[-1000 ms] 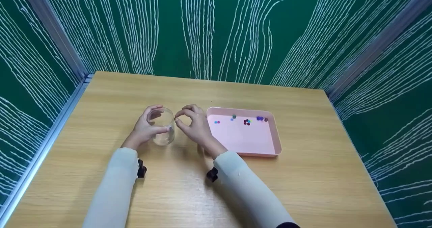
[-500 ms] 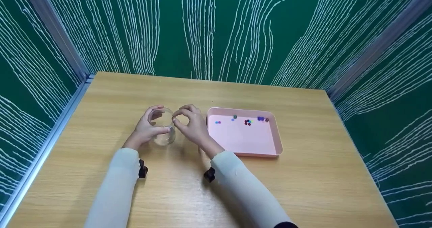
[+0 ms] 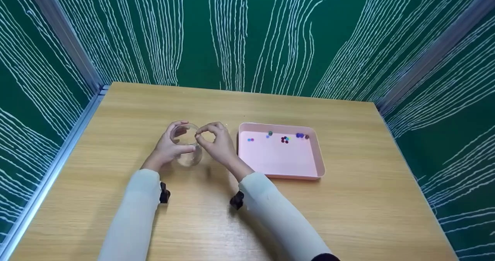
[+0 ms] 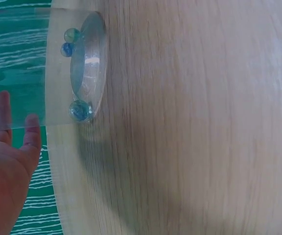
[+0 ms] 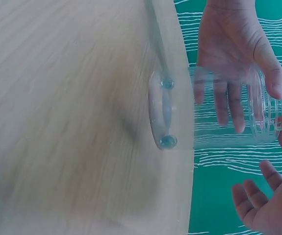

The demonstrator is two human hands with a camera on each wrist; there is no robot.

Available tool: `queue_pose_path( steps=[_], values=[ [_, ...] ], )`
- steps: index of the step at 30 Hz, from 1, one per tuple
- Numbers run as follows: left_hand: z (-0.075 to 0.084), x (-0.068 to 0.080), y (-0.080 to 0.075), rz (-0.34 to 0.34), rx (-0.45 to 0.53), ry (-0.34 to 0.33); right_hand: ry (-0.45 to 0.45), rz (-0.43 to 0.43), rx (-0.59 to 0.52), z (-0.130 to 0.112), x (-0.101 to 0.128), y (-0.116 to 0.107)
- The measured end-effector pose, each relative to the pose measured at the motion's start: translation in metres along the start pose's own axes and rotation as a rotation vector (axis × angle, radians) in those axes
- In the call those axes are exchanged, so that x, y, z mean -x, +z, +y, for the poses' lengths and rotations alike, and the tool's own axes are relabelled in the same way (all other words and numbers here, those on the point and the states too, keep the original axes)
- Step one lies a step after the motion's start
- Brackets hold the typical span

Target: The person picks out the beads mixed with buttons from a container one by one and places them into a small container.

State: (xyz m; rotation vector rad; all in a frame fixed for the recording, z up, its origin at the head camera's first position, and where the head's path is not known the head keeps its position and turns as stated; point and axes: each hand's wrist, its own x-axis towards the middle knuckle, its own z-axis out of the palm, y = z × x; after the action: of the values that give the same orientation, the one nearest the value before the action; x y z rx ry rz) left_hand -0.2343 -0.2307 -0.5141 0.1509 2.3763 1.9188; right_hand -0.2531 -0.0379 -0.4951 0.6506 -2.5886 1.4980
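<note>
left hand (image 3: 167,147) gripping clear jar (image 3: 188,149), right hand (image 3: 216,144) thumb and forefinger pinched over its mouth

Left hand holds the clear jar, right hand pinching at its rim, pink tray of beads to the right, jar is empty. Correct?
Not quite: the clear jar is not empty. The left wrist view shows three small glassy beads on its bottom. The rest holds: the left hand holds the jar, the right hand pinches at its rim, and the pink tray lies to the right.
</note>
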Motion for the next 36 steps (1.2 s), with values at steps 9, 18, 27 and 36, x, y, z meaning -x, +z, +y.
queue_pose_path(
  steps=[9, 18, 27, 36],
  values=[
    [-0.004, -0.002, 0.0, 0.015, 0.001, -0.005, 0.07, 0.003, -0.117, 0.006, 0.001, 0.006],
    [0.014, 0.005, 0.001, 0.009, 0.015, -0.019, 0.088, 0.022, -0.232, 0.005, 0.0, 0.01],
    [0.025, 0.011, 0.002, -0.014, 0.041, -0.031, 0.053, 0.031, -0.23, 0.012, 0.0, 0.012],
    [0.023, 0.01, 0.002, -0.018, 0.058, -0.024, 0.07, 0.025, -0.235, 0.014, 0.0, 0.015]
  ],
)
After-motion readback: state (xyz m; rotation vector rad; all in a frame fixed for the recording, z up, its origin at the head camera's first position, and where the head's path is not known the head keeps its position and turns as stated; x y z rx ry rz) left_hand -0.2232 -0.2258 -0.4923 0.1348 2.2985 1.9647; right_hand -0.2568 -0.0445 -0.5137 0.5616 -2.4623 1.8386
